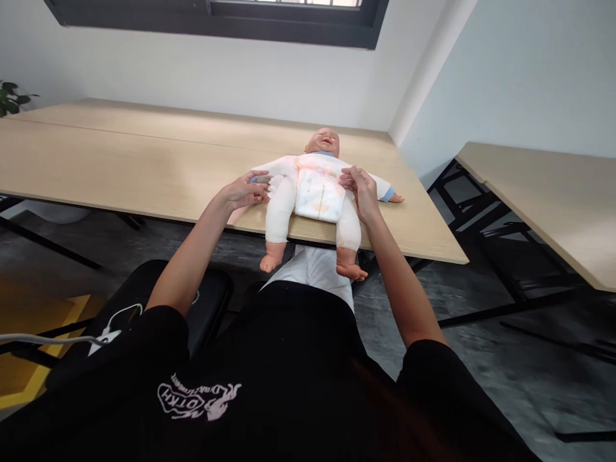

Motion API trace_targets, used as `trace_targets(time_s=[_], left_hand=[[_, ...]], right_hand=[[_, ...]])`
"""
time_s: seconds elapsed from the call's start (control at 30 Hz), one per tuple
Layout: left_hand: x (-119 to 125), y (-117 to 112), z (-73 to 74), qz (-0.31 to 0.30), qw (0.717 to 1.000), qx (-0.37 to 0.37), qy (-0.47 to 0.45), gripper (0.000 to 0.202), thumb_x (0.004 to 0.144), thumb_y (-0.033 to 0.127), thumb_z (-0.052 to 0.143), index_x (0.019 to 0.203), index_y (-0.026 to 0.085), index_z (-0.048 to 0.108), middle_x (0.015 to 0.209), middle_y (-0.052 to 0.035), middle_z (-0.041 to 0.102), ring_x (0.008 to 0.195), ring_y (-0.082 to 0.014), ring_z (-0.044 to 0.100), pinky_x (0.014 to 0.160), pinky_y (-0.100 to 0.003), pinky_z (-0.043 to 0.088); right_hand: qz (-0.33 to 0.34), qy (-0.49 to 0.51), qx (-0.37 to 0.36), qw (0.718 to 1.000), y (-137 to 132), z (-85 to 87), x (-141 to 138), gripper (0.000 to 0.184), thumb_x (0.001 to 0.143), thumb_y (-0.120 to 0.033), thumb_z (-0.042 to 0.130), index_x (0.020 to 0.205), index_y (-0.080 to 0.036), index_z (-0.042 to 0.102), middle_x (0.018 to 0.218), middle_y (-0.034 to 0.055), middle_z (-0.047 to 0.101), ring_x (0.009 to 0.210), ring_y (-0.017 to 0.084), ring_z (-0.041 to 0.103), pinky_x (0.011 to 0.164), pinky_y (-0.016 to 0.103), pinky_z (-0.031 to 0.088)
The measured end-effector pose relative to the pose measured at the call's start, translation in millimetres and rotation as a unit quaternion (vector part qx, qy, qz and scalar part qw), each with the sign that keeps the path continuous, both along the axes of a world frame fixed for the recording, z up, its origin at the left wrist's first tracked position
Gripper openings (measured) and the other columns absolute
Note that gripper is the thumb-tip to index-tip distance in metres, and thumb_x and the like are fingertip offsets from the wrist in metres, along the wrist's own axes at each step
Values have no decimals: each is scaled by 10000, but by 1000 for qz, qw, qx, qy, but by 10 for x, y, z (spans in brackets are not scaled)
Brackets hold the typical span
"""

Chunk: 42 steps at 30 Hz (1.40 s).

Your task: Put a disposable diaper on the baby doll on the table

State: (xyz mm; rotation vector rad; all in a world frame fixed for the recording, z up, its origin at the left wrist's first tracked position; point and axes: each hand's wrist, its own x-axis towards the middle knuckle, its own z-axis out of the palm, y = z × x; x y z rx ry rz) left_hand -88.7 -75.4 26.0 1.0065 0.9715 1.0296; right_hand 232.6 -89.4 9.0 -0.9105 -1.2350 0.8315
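A baby doll (323, 142) lies on its back at the table's front edge, its feet hanging over the edge. It has a white long-sleeved top with blue cuffs and white cloth legs. Around its hips sits a printed diaper (318, 194), with an orange-pink band across the waist. My left hand (246, 190) is beside the diaper's ruffled left edge, fingers stretched and apart, partly over the doll's blue cuff. On the other side, my right hand (360, 186) is open with loosely bent fingers by the diaper's waist. Whether those fingertips touch the diaper is unclear.
The light wooden table (158, 160) runs along the wall below a dark-framed window (289, 29). Another table (543, 186) stands to the right, across a gap. A black chair (212, 308) with a white plug and cable (103, 340) is at the lower left.
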Motion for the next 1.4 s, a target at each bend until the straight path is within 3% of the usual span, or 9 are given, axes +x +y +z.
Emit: trace_targets(time_s=[0.2,0.33,0.5,0.7,0.87,0.93,1.13,1.27,1.4], left_hand=[[66,-85,-140,16,996,81,-33,465,602,-86,676,996,160,671,842,9,683,670,-79,616,629,-186,490],[129,-183,-293,10,987,161,4,199,676,68,804,786,137,653,802,-17,687,711,-106,625,678,-211,512],[185,-222,-416,-2,969,237,73,193,672,85,828,736,137,653,748,-18,656,704,-122,604,700,-234,503],[246,-205,-454,68,910,341,225,121,737,71,692,727,153,602,735,-11,621,712,-169,572,731,-304,496],[261,-198,-436,79,872,387,287,128,748,44,602,720,165,635,755,-6,603,741,-172,532,772,-302,459],[256,-205,-428,76,881,378,274,149,745,26,610,706,165,649,765,-12,606,757,-173,530,786,-292,446],[230,-265,-391,104,949,265,132,147,801,97,760,730,163,649,776,-25,612,787,-156,534,763,-237,439],[230,-273,-385,94,958,248,104,157,810,114,747,728,166,624,771,-10,584,773,-127,519,749,-201,446],[198,-230,-381,145,966,210,49,202,818,96,683,707,179,535,781,11,534,741,-105,520,716,-187,455]], right_hand=[[10,0,9,1000,0,-3,0,671,771,-862,691,900,-203,701,864,34,688,787,144,653,889,320,602],[6,-11,10,1000,-2,-4,-2,698,766,-893,668,891,-207,703,853,36,693,799,155,661,898,336,607],[10,-19,8,1000,-21,-9,-8,680,798,-879,655,912,-211,716,883,40,709,854,164,681,945,348,603],[6,-30,8,1000,-5,-10,-28,713,775,-910,643,899,-211,706,859,42,694,857,174,671,940,363,599],[9,-27,1,1000,-31,21,-55,735,738,-926,654,880,-206,694,852,46,684,839,171,657,930,352,591],[7,-31,-6,999,-60,37,-66,725,761,-919,637,885,-207,688,864,51,683,851,174,656,934,354,587],[5,-46,-10,999,-92,43,-71,717,787,-918,609,900,-214,684,881,54,675,891,191,658,953,372,583],[9,-45,-7,999,-91,33,-68,722,777,-920,620,901,-212,693,880,53,682,886,191,662,978,382,582],[10,-32,2,999,-95,29,-72,706,775,-905,647,886,-210,701,864,50,687,876,191,666,981,390,585]])
